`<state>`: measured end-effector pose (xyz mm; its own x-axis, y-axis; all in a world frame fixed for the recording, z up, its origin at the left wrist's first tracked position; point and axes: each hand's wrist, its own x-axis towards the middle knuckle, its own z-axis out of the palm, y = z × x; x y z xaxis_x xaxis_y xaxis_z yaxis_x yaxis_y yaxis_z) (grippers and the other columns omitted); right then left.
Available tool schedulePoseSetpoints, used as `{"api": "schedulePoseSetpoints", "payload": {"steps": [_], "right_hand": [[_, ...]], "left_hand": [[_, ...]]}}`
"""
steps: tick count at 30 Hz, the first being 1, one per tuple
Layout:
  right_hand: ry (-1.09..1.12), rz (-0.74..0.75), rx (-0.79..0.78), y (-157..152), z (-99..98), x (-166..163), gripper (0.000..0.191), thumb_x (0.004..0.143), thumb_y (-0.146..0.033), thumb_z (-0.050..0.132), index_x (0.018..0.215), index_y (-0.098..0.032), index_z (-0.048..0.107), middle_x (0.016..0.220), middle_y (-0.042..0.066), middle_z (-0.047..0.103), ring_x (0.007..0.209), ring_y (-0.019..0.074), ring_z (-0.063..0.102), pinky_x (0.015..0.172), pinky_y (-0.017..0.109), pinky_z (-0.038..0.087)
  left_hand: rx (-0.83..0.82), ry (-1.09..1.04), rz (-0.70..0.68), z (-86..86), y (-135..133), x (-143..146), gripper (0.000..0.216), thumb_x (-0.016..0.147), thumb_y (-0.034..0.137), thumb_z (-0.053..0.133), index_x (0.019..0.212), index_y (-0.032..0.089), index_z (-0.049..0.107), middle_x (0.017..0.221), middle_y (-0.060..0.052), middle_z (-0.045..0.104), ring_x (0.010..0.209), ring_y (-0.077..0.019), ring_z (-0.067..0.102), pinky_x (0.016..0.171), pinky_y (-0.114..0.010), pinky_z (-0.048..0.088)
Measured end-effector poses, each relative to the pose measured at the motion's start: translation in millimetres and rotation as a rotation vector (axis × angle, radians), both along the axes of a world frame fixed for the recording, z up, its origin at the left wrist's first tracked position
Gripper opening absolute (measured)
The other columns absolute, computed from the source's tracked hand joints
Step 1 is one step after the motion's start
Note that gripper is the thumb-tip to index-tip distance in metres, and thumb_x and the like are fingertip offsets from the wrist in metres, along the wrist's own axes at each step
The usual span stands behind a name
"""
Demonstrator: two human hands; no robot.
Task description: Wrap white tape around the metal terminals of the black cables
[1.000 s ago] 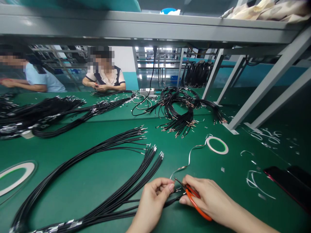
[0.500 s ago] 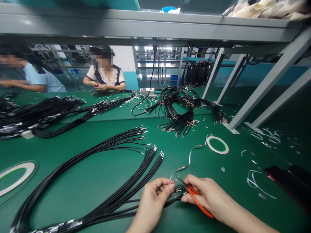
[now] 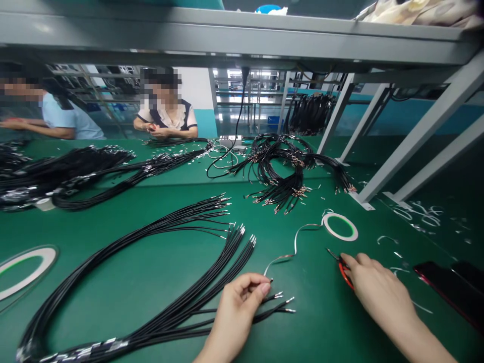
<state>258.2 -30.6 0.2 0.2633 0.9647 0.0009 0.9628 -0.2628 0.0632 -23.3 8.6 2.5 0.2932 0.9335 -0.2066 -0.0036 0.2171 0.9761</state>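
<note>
My left hand [image 3: 238, 307] is closed in a pinch on a few black wires [image 3: 278, 302] near their metal-tipped ends, low on the green table [image 3: 151, 272]. These wires belong to a long looped black wire bundle [image 3: 151, 262] spread to the left. My right hand [image 3: 372, 285] is closed on small orange-handled scissors [image 3: 342, 267], set apart to the right of the wires, blades pointing up-left. A thin white tape strip [image 3: 293, 247] trails from a tape roll [image 3: 339, 226] towards my left hand.
More black wire bundles [image 3: 280, 176] lie further back and at the left [image 3: 64, 171]. Another tape roll [image 3: 26, 264] lies at the left edge. Two people sit across the table. A grey shelf frame [image 3: 416, 126] slants down at the right. A dark phone [image 3: 449, 287] and white tape scraps lie right.
My right hand has moved right and away from the wire ends, carrying the scissors. My left hand has stayed pinched on the wires.
</note>
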Motion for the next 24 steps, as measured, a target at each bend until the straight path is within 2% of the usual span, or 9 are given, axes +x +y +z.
{"api": "schedulePoseSetpoints", "payload": {"steps": [2, 4, 6, 8, 11, 15, 20, 24], "right_hand": [[0.12, 0.091, 0.111, 4, 13.9, -23, 0.029, 0.088, -0.02, 0.047, 0.111, -0.017, 0.064, 0.097, 0.015, 0.065, 0.089, 0.0352, 0.061, 0.075, 0.047, 0.046], [0.474, 0.276, 0.159, 7, 28.0, -54, 0.024, 0.092, -0.027, 0.046, 0.108, -0.023, 0.064, 0.103, 0.01, 0.066, 0.097, 0.0286, 0.06, 0.084, 0.042, 0.046], [0.825, 0.409, 0.141, 9, 38.3, -83, 0.021, 0.094, -0.029, 0.046, 0.102, -0.027, 0.065, 0.101, 0.005, 0.066, 0.096, 0.0232, 0.06, 0.084, 0.036, 0.047], [1.067, 0.462, 0.153, 12, 41.9, -107, 0.02, 0.091, -0.027, 0.052, 0.108, -0.028, 0.063, 0.101, 0.003, 0.065, 0.091, 0.0205, 0.061, 0.082, 0.033, 0.048], [1.325, 0.466, 0.178, 18, 34.0, -125, 0.019, 0.087, -0.024, 0.06, 0.104, -0.027, 0.067, 0.098, 0.002, 0.063, 0.087, 0.0181, 0.061, 0.081, 0.03, 0.049], [1.479, 0.36, 0.223, 23, 13.2, -130, 0.015, 0.085, -0.028, 0.064, 0.098, -0.026, 0.071, 0.094, 0.002, 0.061, 0.08, 0.017, 0.06, 0.077, 0.03, 0.049], [1.544, 0.317, 0.241, 19, -1.5, -132, 0.023, 0.084, -0.031, 0.064, 0.106, -0.028, 0.07, 0.096, 0.003, 0.059, 0.079, 0.0165, 0.057, 0.077, 0.03, 0.048], [1.575, 0.26, 0.283, 16, -5.5, -135, 0.028, 0.083, -0.032, 0.065, 0.11, -0.026, 0.067, 0.093, 0.003, 0.058, 0.075, 0.0159, 0.056, 0.073, 0.029, 0.049]], "left_hand": [[0.024, 0.004, -0.002, -0.2, 0, -1, 0.023, 0.074, 0.037, 0.071, 0.08, 0.015, 0.071, 0.067, -0.002, 0.063, 0.061, -0.013, 0.052, 0.059, -0.022, 0.041], [0.073, -0.006, -0.009, -0.6, 0, -2, 0.021, 0.075, 0.037, 0.069, 0.079, 0.016, 0.071, 0.075, -0.003, 0.063, 0.062, -0.0128, 0.052, 0.059, -0.022, 0.042], [0.102, -0.047, -0.011, -0.5, 1, -2, 0.02, 0.076, 0.036, 0.068, 0.077, 0.016, 0.071, 0.08, -0.004, 0.063, 0.064, -0.0135, 0.054, 0.06, -0.023, 0.044], [0.072, -0.103, 0.001, 0.5, 2, -2, 0.02, 0.075, 0.035, 0.069, 0.075, 0.015, 0.07, 0.074, -0.003, 0.063, 0.064, -0.0142, 0.055, 0.062, -0.023, 0.045], [-0.012, -0.171, 0.042, 2.0, 2, -1, 0.02, 0.072, 0.035, 0.073, 0.073, 0.015, 0.07, 0.064, -0.001, 0.063, 0.062, -0.0134, 0.055, 0.062, -0.023, 0.046], [-0.039, -0.183, 0.077, -0.2, 3, -1, 0.02, 0.071, 0.033, 0.074, 0.075, 0.015, 0.072, 0.066, -0.002, 0.064, 0.062, -0.0127, 0.056, 0.063, -0.022, 0.047], [0.057, -0.217, 0.108, -6.7, 3, 0, 0.014, 0.07, 0.03, 0.075, 0.073, 0.016, 0.074, 0.085, -0.004, 0.061, 0.081, -0.0178, 0.06, 0.073, -0.026, 0.05], [0.038, -0.206, 0.09, -8.7, 2, 2, 0.013, 0.07, 0.029, 0.074, 0.073, 0.016, 0.073, 0.079, -0.003, 0.06, 0.073, -0.0159, 0.06, 0.066, -0.024, 0.05]]}}
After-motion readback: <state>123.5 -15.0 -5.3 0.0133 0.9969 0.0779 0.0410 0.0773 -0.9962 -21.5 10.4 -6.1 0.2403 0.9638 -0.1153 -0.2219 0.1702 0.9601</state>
